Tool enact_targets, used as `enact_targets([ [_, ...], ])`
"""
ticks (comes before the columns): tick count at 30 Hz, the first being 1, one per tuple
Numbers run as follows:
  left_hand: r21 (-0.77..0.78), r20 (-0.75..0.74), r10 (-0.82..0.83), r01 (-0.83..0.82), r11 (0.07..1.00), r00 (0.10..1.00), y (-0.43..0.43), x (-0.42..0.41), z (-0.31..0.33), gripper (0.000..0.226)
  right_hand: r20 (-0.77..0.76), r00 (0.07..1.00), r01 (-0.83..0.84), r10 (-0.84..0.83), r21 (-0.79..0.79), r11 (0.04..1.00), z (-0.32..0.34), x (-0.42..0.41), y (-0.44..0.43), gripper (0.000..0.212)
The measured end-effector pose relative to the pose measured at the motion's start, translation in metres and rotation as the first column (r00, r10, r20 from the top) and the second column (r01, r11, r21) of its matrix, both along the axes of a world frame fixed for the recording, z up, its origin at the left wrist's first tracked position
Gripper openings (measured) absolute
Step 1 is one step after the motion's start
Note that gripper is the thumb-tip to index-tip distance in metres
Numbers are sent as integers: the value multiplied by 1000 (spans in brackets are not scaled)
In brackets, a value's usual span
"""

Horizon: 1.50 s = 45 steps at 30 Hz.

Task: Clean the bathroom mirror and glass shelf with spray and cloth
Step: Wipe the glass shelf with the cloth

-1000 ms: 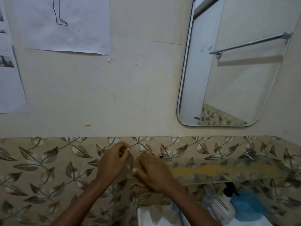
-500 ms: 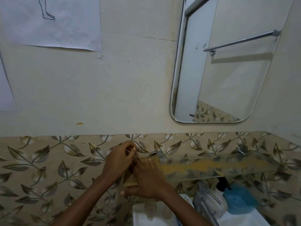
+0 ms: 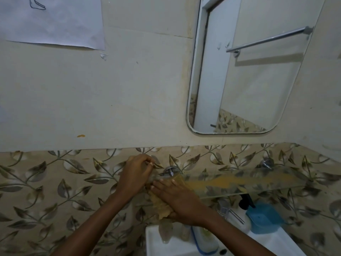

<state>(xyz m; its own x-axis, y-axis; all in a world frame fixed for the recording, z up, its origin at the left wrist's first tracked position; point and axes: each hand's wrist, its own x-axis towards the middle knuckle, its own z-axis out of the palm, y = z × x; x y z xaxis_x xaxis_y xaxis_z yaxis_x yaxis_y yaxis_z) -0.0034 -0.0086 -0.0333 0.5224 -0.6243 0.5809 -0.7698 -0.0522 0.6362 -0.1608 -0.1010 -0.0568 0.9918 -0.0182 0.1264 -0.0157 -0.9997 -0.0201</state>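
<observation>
The glass shelf (image 3: pixel 239 182) runs along the leaf-patterned tiles and carries a long yellow smear. A tan cloth (image 3: pixel 162 207) lies over its left end and hangs down below it. My right hand (image 3: pixel 177 198) presses flat on the cloth, fingers pointing left. My left hand (image 3: pixel 134 174) is curled at the shelf's left end, fingertips pinched on the glass edge beside the chrome bracket (image 3: pixel 170 170). The mirror (image 3: pixel 249 80) hangs above on the right, reflecting a towel rail. I cannot make out a spray bottle for certain.
Under the shelf stand a white sink (image 3: pixel 166 244), a white bottle with a black pump (image 3: pixel 243 202) and a blue soap dish (image 3: pixel 263 218). A second shelf bracket (image 3: pixel 267 163) sits at the right. A paper sheet (image 3: pixel 51 21) is taped on the wall at upper left.
My right hand has slid the cloth a little right, onto the shelf's left end by the bracket. My left hand has stayed at the shelf's end. The view has shifted slightly.
</observation>
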Motion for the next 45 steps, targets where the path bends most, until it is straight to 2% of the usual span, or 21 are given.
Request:
enact_targets([
  [3,1,3,3,-3,1000,1000,-3,2,-2,10,16,1000,10,-10,17,1000,-1,-11,-11,69],
  [6,12,14,-21,21,1000,1000,-5,2,-2,12,-12,998,65,-64,116,991,1,-16,-22,62],
  [10,11,28,-60,60,998,998,-8,0,-2,16,-47,993,113,-106,192,975,3,-22,-35,64],
  [13,4,-14,-103,103,995,995,-10,-1,-3,11,-34,989,148,-144,198,969,-1,-27,-46,67],
  [15,0,-28,-125,125,992,992,-10,-2,-2,19,-33,986,166,-162,190,968,-2,-30,-51,69],
  [19,-2,-24,-145,145,989,989,-15,-3,-5,15,-34,972,232,-231,265,936,-1,-34,-57,70],
  [21,9,-16,-145,145,989,989,-18,-3,-7,24,-37,961,272,-273,272,923,1,-35,-59,68],
  [25,24,-3,-155,155,988,988,-27,-9,-10,20,-51,948,316,-314,261,912,5,-34,-63,53],
  [29,42,16,-172,172,984,985,-36,-18,-11,11,-43,934,353,-353,249,902,5,-41,-73,51],
  [32,60,30,-179,177,982,983,-41,-20,-11,23,-62,918,394,-391,254,883,7,-50,-85,51],
  [36,37,45,-214,213,976,976,-48,-23,-13,22,-79,898,437,-433,274,857,10,-67,-103,49],
  [40,15,92,-229,228,973,969,-52,-21,-16,36,-67,875,478,-480,281,832,13,-85,-118,49],
  [42,16,119,-236,236,972,964,-53,-20,-18,32,-73,857,508,-510,283,813,14,-92,-126,49],
  [45,40,101,-252,250,968,962,-52,-20,-20,13,-42,841,525,-540,308,794,13,-96,-133,49],
])
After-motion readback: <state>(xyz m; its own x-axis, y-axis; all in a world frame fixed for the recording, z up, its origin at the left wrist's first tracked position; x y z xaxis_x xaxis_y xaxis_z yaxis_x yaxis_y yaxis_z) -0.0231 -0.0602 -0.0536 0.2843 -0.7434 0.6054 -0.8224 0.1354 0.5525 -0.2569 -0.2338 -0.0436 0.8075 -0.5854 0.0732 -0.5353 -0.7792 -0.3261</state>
